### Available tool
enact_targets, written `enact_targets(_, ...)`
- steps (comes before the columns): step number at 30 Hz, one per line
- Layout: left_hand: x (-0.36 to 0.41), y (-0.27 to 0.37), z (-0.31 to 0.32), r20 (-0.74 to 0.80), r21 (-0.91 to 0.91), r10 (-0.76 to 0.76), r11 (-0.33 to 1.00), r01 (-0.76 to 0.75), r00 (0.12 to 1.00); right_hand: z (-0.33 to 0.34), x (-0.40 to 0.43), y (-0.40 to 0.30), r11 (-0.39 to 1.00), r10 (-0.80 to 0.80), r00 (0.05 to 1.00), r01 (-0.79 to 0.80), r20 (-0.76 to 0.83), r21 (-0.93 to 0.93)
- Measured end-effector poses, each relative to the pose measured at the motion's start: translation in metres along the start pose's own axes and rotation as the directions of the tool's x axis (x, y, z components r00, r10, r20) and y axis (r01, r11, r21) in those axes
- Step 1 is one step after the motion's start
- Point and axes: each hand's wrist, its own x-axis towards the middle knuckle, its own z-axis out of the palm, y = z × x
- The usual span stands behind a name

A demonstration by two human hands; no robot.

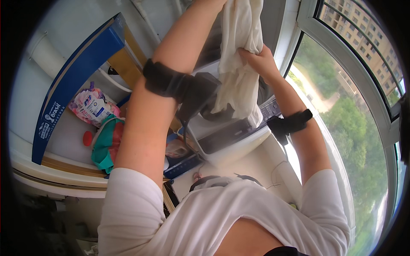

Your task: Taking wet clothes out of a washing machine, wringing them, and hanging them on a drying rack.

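Note:
A white cloth garment (240, 70) hangs from the top edge of the picture, over a white top-loading washing machine (208, 153). Only the lower edge of my left hand (221, 2) shows, beside the cloth's upper part; its fingers are beyond the picture's edge. My right hand (261, 62) grips the cloth lower down, on its right side, thumb across the front. The garment's loose lower end hangs over the machine's open top and the dark control panel. Black straps with dark devices sit round both forearms.
On the left, a blue cardboard box (77, 73) stands by a flowered detergent pouch (93, 107), a green and red bag (107, 144) and a red cap (87, 138). White pipes (48, 57) run along the wall. A framed window (346, 128) curves along the right side.

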Motion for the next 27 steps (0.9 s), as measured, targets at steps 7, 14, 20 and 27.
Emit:
enact_targets(7, -0.039, -0.011, -0.053, 0.332, 0.497, -0.024, 0.854, -0.153, 0.943, -0.039, 0.052, -0.055, 0.984, -0.164, 0.965, 0.146, -0.206, -0.1)
enact_targets(14, -0.056, 0.02, -0.068, 0.581, 0.763, -0.477, 0.6, -0.24, 0.659, -0.035, 0.049, -0.077, 0.803, -0.473, 0.88, 0.449, 0.038, -0.392)
enact_targets(20, -0.07, 0.026, -0.051, 0.596, 0.802, -0.382, 0.316, -0.506, 0.707, -0.034, 0.018, -0.1, 0.671, -0.448, 0.893, 0.368, 0.043, -0.643)
enact_targets(27, -0.069, -0.004, -0.021, 0.728, 0.266, -0.404, 0.911, 0.315, 0.554, -0.04, 0.006, -0.101, 0.793, -0.434, 0.891, 0.447, 0.13, -0.414)
